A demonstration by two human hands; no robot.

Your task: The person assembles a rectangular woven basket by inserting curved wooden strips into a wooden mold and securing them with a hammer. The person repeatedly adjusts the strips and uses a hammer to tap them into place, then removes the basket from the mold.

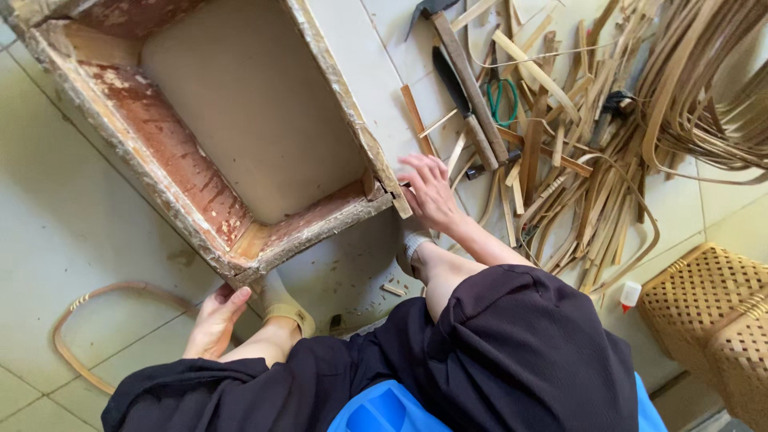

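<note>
pale tiled floor (64, 232) in soft daylight; woven basket (708, 308) at right; blue stool (384, 408) below

On my feed, one package shows: a small white squeeze bottle with a red cap (630, 295), lying on the pale tiled floor (64, 240) just beside a woven bamboo basket (704, 304) at right. I see no labels, signs or screens.

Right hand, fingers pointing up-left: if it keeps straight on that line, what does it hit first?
The right hand already has its fingertips at the near corner of the worn wooden box. Going straight on, it would meet that box's side edge first, though depth is hard to judge from above.
</note>
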